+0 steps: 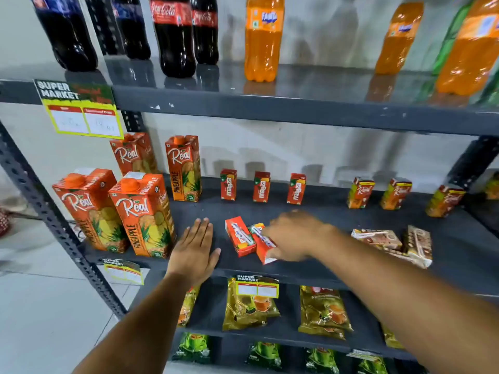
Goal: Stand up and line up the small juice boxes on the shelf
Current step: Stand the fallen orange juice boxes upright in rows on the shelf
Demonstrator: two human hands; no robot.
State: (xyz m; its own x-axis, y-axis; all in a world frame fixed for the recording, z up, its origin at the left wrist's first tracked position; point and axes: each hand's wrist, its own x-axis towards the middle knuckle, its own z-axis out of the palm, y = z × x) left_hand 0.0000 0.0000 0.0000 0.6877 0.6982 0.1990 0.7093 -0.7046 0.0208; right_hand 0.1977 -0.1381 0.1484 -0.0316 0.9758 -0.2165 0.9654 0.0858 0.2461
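Observation:
Two small red juice boxes lie flat near the front of the grey middle shelf point(310, 214). My right hand point(293, 234) is closed around the right one point(263, 245); the left one point(239, 236) lies beside it, touching. My left hand point(195, 248) rests flat and open on the shelf, left of both. Three red boxes stand upright in a row at the back point(228, 184), point(261, 186), point(296, 188). Further right stand three small orange-green boxes point(360, 193), point(396, 194), point(445, 201). Several brown small boxes point(393, 242) lie toppled at the front right.
Tall orange pineapple cartons point(140, 214) stand at the shelf's left. Cola and orange soda bottles point(263, 39) fill the shelf above. Pouches point(249, 303) sit on lower shelves. A yellow price tag point(81, 112) hangs from the upper shelf edge. A slotted upright post point(54, 220) frames the left.

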